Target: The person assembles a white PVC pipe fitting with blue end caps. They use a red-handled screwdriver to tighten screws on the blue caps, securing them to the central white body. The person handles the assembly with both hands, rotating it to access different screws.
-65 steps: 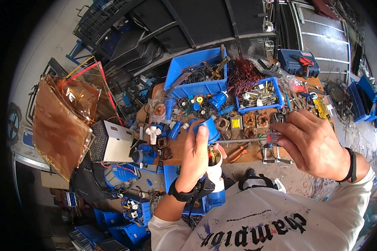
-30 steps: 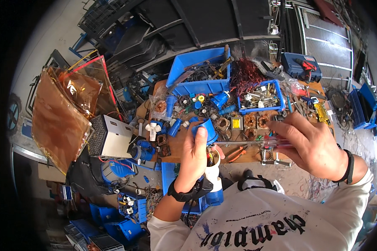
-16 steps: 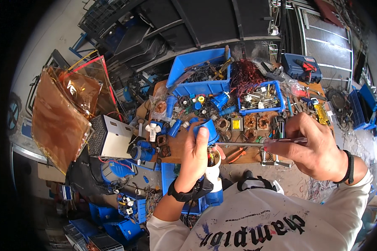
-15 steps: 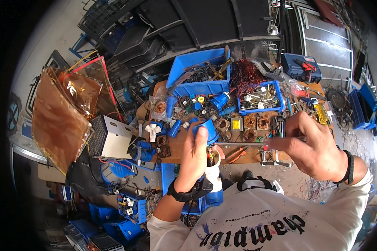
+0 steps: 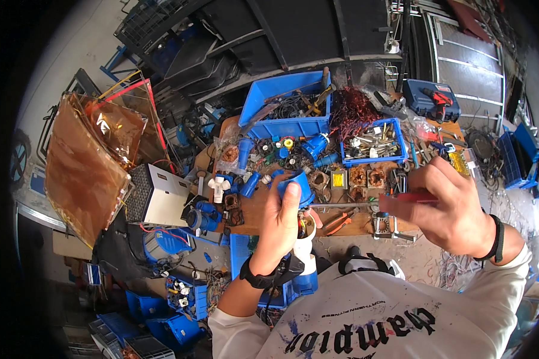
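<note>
My left hand (image 5: 276, 224) is closed around a blue cup-shaped plastic housing (image 5: 299, 186), thumb pressed on its side. Directly under it is a white cylindrical body (image 5: 306, 245) with wires showing in its open top; whether the two are joined is hidden. A screwdriver (image 5: 408, 200) with a red handle lies level in my right hand (image 5: 452, 212), whose fingers are curled around the handle and slightly blurred. Its long metal shaft reaches left to the lower rim of the blue housing, where the tip is hidden. Below the shaft, orange-handled pliers (image 5: 339, 224) rest on the wooden table.
A blue bin (image 5: 290, 127) of tools and cables stands at the table's back, beside a blue tray (image 5: 374, 160) of bolt-like metal parts. Reddish wire (image 5: 351, 110) is heaped between them. At back right, a red drill (image 5: 442, 103) leans on a dark case. Blue plastic housings crowd the left side.
My right hand has shifted its fingers on the screwdriver, and more of the red handle shows. The blue housing and my left hand have barely moved.
</note>
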